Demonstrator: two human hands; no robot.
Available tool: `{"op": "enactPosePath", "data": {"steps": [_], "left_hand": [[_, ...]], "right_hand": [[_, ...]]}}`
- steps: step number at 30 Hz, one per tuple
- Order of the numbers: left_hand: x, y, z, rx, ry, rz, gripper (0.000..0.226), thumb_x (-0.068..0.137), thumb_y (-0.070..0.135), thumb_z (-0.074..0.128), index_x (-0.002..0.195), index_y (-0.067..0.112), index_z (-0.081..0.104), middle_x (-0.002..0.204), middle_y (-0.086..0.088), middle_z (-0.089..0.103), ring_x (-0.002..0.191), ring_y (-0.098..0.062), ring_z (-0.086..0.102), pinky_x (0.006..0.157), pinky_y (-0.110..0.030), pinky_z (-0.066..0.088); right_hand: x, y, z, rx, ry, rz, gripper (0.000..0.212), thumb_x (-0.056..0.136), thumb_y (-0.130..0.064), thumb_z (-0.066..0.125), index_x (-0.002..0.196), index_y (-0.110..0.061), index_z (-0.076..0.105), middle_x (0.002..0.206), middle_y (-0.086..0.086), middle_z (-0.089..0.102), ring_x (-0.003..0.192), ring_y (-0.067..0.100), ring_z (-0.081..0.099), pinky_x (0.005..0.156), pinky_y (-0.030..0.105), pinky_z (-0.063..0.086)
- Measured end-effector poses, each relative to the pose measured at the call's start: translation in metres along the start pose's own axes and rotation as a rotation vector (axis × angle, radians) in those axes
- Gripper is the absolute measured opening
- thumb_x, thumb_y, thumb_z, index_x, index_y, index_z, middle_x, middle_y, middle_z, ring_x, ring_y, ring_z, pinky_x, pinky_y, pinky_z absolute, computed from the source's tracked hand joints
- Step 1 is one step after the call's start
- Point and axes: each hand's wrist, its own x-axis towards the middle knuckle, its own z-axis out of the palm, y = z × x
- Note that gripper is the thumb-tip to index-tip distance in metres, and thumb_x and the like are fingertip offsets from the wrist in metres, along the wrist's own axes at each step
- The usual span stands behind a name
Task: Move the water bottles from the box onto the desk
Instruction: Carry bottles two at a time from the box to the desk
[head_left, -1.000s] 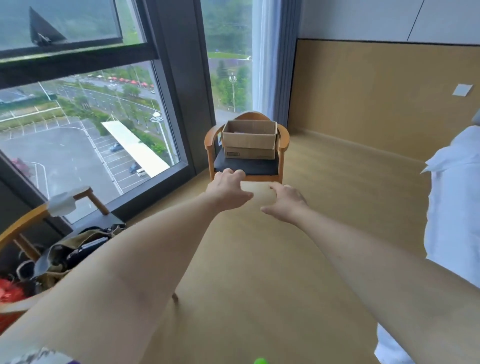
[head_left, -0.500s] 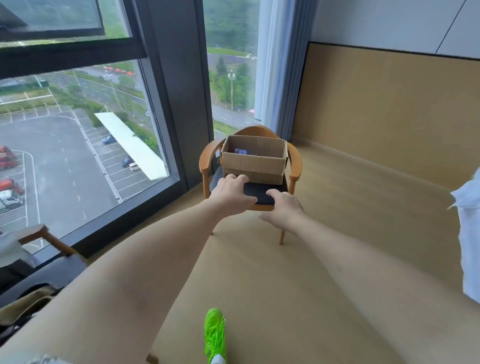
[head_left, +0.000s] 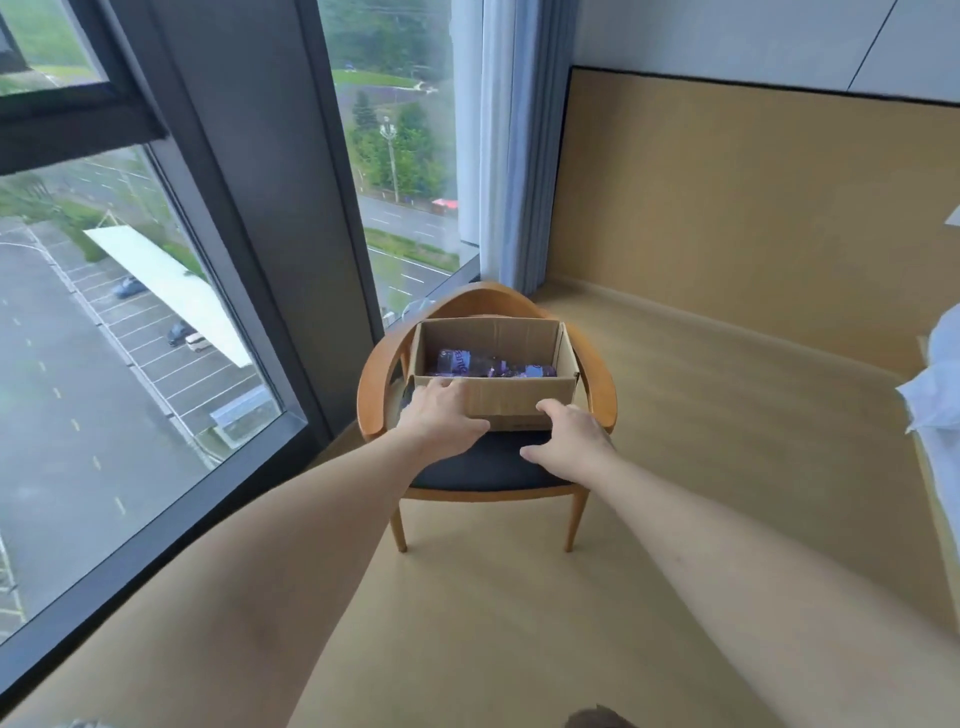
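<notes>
An open cardboard box (head_left: 511, 397) sits on the dark seat of a wooden armchair (head_left: 485, 470). Inside it lie water bottles (head_left: 491, 365) with purple labels, on their sides. My left hand (head_left: 441, 410) reaches out over the box's near left corner with relaxed fingers, at or just short of its rim. My right hand (head_left: 566, 439) hovers at the box's near right corner, fingers loosely spread and holding nothing. The desk is not in view.
A floor-to-ceiling window (head_left: 130, 338) with a dark frame runs along the left. A curtain (head_left: 511, 156) hangs in the corner behind the chair. White bedding (head_left: 935, 384) juts in at the right edge. Wood floor (head_left: 727, 415) lies around the chair.
The chair and box have come much closer. Both hands have reached forward from over the floor to the box's near edge, and the bottles inside are now visible.
</notes>
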Motion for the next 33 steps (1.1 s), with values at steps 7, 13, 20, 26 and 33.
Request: {"op": "enactPosePath", "data": {"steps": [7, 13, 20, 26, 33], "left_hand": [[0.116, -0.015, 0.028, 0.033, -0.081, -0.005, 0.059, 0.089, 0.047, 0.067, 0.139, 0.025, 0.047, 0.136, -0.007, 0.051, 0.126, -0.029, 0.046, 0.093, -0.04, 0.047], [0.221, -0.03, 0.051, 0.01, -0.17, -0.116, 0.066, 0.089, 0.046, 0.064, 0.148, 0.027, 0.042, 0.144, -0.007, 0.047, 0.131, -0.028, 0.043, 0.098, -0.041, 0.047], [0.317, -0.037, 0.069, -0.021, -0.219, -0.273, 0.067, 0.093, 0.045, 0.061, 0.152, 0.023, 0.038, 0.151, -0.007, 0.043, 0.137, -0.028, 0.039, 0.108, -0.043, 0.041], [0.366, -0.058, 0.099, -0.063, -0.322, -0.31, 0.064, 0.095, 0.036, 0.059, 0.154, 0.023, 0.037, 0.155, -0.006, 0.039, 0.143, -0.028, 0.031, 0.111, -0.043, 0.038], [0.419, -0.094, 0.134, 0.019, -0.532, -0.152, 0.066, 0.087, 0.017, 0.06, 0.15, 0.022, 0.043, 0.149, -0.006, 0.043, 0.138, -0.03, 0.035, 0.106, -0.045, 0.043]], "right_hand": [[0.13, 0.004, 0.023, 0.03, -0.028, 0.009, 0.076, 0.086, -0.045, 0.075, 0.15, -0.027, 0.04, 0.143, 0.005, 0.052, 0.129, 0.028, 0.051, 0.097, 0.04, 0.05], [0.256, 0.019, 0.041, 0.015, -0.167, 0.029, 0.072, 0.085, -0.047, 0.074, 0.147, -0.029, 0.042, 0.137, 0.004, 0.054, 0.122, 0.027, 0.054, 0.094, 0.038, 0.051], [0.364, 0.031, 0.057, 0.001, -0.248, 0.053, 0.068, 0.088, -0.045, 0.069, 0.148, -0.027, 0.042, 0.138, 0.005, 0.052, 0.126, 0.029, 0.047, 0.097, 0.041, 0.047], [0.416, 0.039, 0.081, -0.05, -0.316, 0.129, 0.063, 0.091, -0.042, 0.067, 0.147, -0.024, 0.043, 0.137, 0.007, 0.053, 0.125, 0.031, 0.048, 0.096, 0.041, 0.047], [0.46, 0.048, 0.118, -0.233, -0.432, 0.156, 0.067, 0.088, -0.034, 0.07, 0.147, -0.026, 0.039, 0.143, 0.008, 0.045, 0.13, 0.031, 0.041, 0.103, 0.043, 0.04]]}}
